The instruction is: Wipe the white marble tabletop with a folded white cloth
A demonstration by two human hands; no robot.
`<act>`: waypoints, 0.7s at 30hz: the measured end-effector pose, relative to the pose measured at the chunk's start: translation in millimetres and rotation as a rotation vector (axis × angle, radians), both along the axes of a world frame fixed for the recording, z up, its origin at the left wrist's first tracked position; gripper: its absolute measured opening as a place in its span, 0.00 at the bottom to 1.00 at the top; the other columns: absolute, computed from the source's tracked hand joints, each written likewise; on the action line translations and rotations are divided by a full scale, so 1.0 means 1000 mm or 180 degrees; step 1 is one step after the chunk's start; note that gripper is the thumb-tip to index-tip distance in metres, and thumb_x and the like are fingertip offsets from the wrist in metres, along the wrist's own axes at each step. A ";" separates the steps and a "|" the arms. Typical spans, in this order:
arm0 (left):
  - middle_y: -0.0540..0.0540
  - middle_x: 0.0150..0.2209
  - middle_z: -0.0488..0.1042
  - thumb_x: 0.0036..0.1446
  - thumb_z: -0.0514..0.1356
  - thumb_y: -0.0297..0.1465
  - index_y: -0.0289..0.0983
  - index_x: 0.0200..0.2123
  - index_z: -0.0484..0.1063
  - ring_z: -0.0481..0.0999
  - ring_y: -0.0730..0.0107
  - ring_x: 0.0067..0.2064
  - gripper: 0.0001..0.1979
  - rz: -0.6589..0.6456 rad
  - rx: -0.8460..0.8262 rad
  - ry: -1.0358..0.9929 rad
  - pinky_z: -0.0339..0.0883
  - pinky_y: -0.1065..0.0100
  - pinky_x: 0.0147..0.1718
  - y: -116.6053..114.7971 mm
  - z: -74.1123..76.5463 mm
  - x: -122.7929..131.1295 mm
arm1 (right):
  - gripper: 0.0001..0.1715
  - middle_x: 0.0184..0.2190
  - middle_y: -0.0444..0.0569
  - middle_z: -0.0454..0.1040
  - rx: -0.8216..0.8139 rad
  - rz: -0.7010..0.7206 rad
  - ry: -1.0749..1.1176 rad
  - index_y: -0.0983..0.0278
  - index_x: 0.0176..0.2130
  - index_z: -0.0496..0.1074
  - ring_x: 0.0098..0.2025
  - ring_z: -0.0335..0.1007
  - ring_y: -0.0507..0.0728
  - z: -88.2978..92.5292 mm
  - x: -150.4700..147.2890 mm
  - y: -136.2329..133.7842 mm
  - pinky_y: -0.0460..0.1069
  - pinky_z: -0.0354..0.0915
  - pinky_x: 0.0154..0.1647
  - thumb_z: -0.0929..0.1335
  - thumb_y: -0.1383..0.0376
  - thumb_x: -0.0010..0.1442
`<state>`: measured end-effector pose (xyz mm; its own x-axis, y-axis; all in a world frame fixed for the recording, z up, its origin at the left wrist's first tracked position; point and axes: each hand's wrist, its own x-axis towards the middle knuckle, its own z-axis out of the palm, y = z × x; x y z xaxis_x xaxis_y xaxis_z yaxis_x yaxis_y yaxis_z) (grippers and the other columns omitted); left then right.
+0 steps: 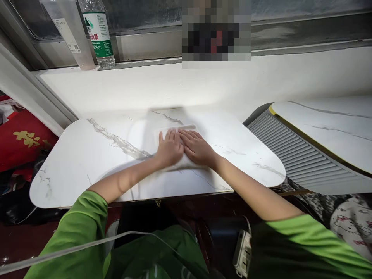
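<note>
Clear water bottle [99,33] on windowsill [162,85]

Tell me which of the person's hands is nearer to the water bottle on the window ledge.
Left. The left hand lies flat on the white cloth, on the side toward the water bottle. The right hand presses the same cloth just beside it, farther from the bottle.

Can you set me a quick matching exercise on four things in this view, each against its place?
Things:
1. white folded cloth
2. clear plastic water bottle with green label
3. grey ribbed panel
4. red fabric with gold print

Places:
A. on the window ledge, far left
B. right of the white marble-pattern table
C. under the left hand and right hand
D. below the table's left end

Pairs: 1-C, 2-A, 3-B, 4-D
</note>
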<state>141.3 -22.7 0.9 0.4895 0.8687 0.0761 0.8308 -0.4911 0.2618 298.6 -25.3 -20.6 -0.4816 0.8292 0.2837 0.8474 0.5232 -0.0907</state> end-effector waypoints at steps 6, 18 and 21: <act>0.30 0.71 0.50 0.66 0.46 0.31 0.23 0.68 0.53 0.45 0.49 0.73 0.30 -0.0405 -0.0079 -0.0041 0.35 0.41 0.70 -0.059 -0.002 0.032 | 0.35 0.66 0.59 0.62 -0.0018 -0.0132 0.0053 0.66 0.68 0.58 0.69 0.56 0.66 0.000 0.037 -0.071 0.67 0.57 0.66 0.56 0.62 0.65; 0.33 0.70 0.54 0.65 0.42 0.28 0.23 0.68 0.52 0.49 0.56 0.72 0.29 -0.0256 -0.0135 -0.0243 0.35 0.47 0.70 0.025 -0.002 0.032 | 0.33 0.63 0.61 0.66 0.0058 -0.0283 0.0067 0.73 0.63 0.65 0.66 0.60 0.66 -0.003 0.031 0.018 0.63 0.57 0.65 0.56 0.65 0.63; 0.34 0.69 0.56 0.65 0.42 0.27 0.26 0.67 0.55 0.52 0.59 0.71 0.28 -0.0143 -0.0029 -0.0296 0.37 0.49 0.70 0.070 -0.003 0.028 | 0.33 0.64 0.61 0.66 -0.0025 -0.0324 0.0087 0.74 0.63 0.64 0.66 0.59 0.65 -0.003 0.021 0.065 0.61 0.55 0.66 0.56 0.66 0.63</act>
<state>169.0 47.8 -2.1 0.5191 0.8469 0.1151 0.7800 -0.5245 0.3413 319.6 39.3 -23.1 -0.3870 0.8757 0.2888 0.8932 0.4337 -0.1183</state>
